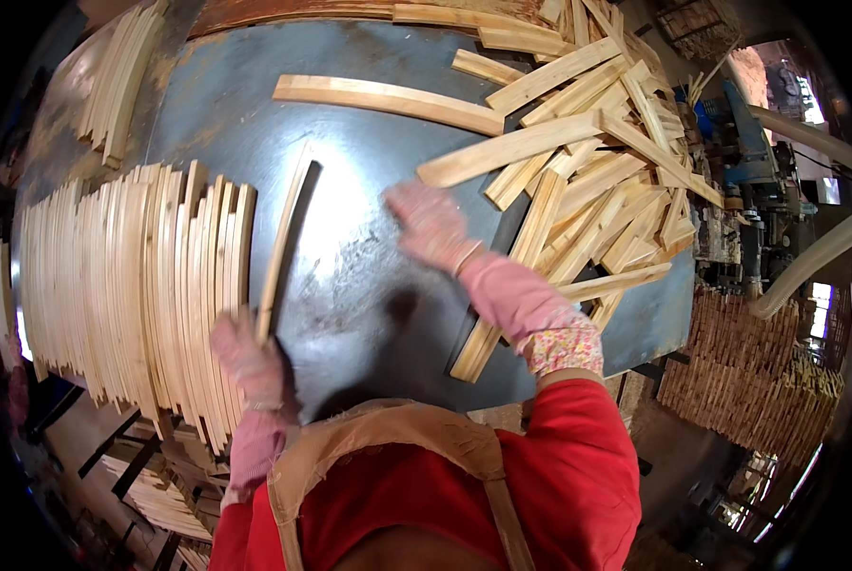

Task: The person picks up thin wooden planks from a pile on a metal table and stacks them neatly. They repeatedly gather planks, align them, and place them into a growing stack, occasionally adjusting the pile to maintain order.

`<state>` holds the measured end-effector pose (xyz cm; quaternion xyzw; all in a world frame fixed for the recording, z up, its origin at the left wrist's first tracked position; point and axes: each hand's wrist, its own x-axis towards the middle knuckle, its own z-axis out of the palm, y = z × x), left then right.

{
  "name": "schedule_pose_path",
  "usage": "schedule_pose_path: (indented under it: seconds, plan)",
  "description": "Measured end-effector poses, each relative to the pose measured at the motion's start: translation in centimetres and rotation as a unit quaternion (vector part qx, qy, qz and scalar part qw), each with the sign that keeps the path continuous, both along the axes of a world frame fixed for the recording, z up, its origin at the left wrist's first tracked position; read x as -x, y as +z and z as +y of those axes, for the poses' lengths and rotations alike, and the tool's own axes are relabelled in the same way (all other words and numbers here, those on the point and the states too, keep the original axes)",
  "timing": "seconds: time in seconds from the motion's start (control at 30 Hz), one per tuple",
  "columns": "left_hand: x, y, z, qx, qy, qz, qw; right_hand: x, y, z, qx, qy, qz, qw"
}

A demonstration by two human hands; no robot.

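My left hand [247, 362], in a pinkish glove, grips the near end of a single wooden slat [284, 243]. That slat stands on its narrow edge, pointing away from me, just right of a long row of slats [112, 285] packed side by side. My right hand [430, 228], gloved as well, is over the middle of the metal table [350, 257]. Its fingers are blurred by motion, near the left end of a loose slat [511, 149]; whether they touch it is unclear. Behind them, another slat [388, 100] lies crosswise.
A jumbled heap of slats [587, 209] covers the table's right side. A small bundle of slats [121, 81] lies at the far left. Beyond the right edge stand a machine [749, 143] with pale hoses and stacked wood [749, 362]. More slats [159, 495] sit below the left edge.
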<state>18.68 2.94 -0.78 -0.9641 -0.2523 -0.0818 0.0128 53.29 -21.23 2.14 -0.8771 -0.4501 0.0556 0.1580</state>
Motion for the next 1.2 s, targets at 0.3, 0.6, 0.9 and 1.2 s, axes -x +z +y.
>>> schedule_pose_path:
  seconds: [0.3,0.6,0.9,1.2]
  plan:
    - [3.4,-1.0,2.8,0.03,0.115,0.121,0.985,-18.1,0.8,-9.6,0.311,0.111,-0.064,0.942]
    - [3.0,-0.9,2.7,0.021,0.098,0.065,0.993,-19.7,0.8,5.6,0.175,0.004,-0.083,0.981]
    - [2.7,0.5,2.6,0.079,0.116,0.013,0.99,-16.3,-2.4,13.7,-0.056,-0.147,0.447,0.881]
    - [3.3,1.6,2.9,0.137,0.094,-0.047,0.985,16.7,-2.8,3.4,-0.325,-0.23,0.86,0.319]
